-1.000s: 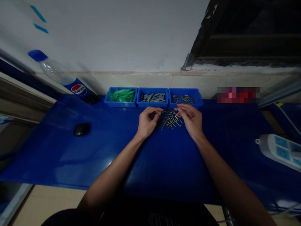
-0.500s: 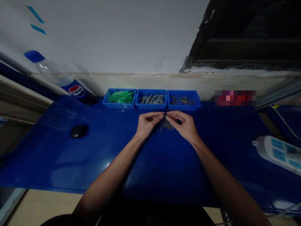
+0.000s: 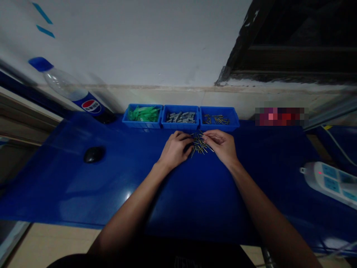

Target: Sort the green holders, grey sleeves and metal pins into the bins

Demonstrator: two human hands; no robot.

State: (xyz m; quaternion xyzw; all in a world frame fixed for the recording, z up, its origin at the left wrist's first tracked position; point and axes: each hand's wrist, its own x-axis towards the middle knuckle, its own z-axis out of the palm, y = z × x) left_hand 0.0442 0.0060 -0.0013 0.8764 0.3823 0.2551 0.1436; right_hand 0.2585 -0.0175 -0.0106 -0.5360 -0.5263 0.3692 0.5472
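A loose pile of thin brass-coloured screws lies on the blue table between my hands. My left hand rests at the pile's left side, palm down, fingers bent, a gap showing between thumb and fingertips. At the upper right of the pile, my right hand has thumb and forefinger pinched together on what looks like a screw, mostly hidden by the fingertips. Just behind the hands, a blue bin contains more such screws.
Grey wall plugs fill the middle bin, and green plastic pieces the left one. A cola bottle and a black mouse are on the left. A white power strip lies at the right. Behind the bins is a wall.
My hands were together over the screws, fingertips meeting; now they are slightly apart. The left has turned palm down with its fingers loosened. More of the screw pile shows, spread wider.
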